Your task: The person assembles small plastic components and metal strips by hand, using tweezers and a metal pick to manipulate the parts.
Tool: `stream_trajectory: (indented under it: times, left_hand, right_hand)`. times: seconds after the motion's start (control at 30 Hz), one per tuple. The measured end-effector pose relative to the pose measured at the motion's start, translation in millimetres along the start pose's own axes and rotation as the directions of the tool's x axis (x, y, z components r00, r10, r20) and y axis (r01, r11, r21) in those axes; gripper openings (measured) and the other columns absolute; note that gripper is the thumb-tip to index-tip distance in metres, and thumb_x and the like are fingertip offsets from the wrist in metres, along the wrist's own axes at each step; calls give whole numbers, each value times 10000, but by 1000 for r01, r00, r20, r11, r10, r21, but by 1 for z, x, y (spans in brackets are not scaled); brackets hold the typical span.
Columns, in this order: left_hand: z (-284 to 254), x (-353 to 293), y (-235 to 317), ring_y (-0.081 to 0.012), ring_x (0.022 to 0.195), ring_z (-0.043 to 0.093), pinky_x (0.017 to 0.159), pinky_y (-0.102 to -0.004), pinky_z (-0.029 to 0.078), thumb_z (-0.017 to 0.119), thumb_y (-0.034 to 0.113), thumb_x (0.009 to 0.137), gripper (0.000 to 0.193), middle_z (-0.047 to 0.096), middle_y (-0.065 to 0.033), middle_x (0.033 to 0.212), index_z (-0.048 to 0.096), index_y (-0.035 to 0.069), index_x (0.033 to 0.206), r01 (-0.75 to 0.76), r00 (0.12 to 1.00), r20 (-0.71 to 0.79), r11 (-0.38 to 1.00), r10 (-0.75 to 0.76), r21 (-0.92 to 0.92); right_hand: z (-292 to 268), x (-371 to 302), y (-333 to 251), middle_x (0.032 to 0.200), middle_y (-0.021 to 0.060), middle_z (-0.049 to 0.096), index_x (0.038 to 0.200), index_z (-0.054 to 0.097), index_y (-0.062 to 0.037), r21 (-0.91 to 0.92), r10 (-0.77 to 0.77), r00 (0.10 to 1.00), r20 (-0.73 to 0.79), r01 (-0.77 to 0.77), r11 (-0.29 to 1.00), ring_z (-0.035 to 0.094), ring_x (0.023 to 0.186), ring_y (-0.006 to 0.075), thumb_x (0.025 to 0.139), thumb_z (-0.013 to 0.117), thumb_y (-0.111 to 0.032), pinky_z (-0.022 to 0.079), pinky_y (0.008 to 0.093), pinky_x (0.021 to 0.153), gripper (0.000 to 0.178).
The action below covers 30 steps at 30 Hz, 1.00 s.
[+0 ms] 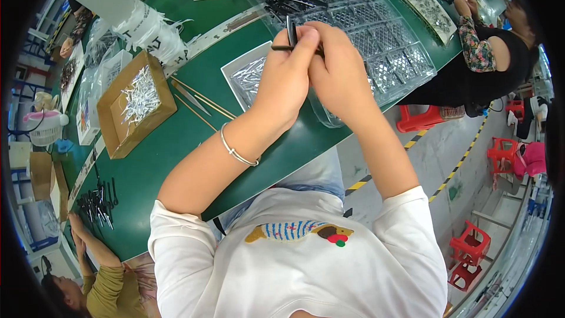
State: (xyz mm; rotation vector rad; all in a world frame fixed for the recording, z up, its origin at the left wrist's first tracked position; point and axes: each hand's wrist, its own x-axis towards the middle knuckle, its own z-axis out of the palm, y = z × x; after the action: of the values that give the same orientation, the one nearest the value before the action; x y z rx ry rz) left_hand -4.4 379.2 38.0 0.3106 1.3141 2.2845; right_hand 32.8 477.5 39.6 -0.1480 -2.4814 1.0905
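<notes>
Evidently, left hand [283,85] and right hand [338,65] both grip slim black pieces [292,35] (crossing beside the left thumb [308,37]); light, even pressure probably handles them best.

The head view comes from the left of 2 fisheye cameras worn side by side. It faces steeply down and outward, closest to the white shirt [312,271] along the lower edge, with the left hand [282,85] and right hand [338,65] a little farther off. Its wide circle also covers the green tabletop [141,188] and the more distant floor [438,147].
</notes>
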Motion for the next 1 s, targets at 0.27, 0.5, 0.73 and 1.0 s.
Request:
stream_trajectory:
  times: [0.27,0.5,0.73,1.0]
  left_hand:
    - [1,-1,-1,-115,926,561,828,-263,449,463,215,988,231,594,-47,1007,521,21,1098,209,962,179,978,-208,15]
    - [-10,13,14,-139,671,553,662,-322,503,487,252,967,207,532,-14,772,513,49,932,358,901,159,899,-403,251]
    - [-5,29,33,-53,489,367,408,-231,286,592,157,839,123,410,51,593,530,80,765,379,666,311,667,-678,642]
    - [-3,43,24,-34,486,330,418,-221,220,579,94,803,260,412,47,616,472,55,1037,485,497,382,614,-779,623]
  right_hand:
    - [-16,-7,12,1244,197,401,1341,430,28,62,-127,992,-3,127,990,560,960,294,704,575,-30,494,352,833,656]
    - [-42,-13,32,1215,140,512,1354,457,-72,101,-274,961,-43,277,956,524,1051,282,711,551,33,442,373,900,659]
    - [-64,-6,20,1064,59,571,1160,577,-79,-575,-604,702,377,689,441,523,990,224,776,547,-158,405,402,920,393]
    - [-75,0,33,789,20,510,814,492,-101,-461,-480,690,543,722,516,523,748,186,714,583,-171,412,313,639,152]
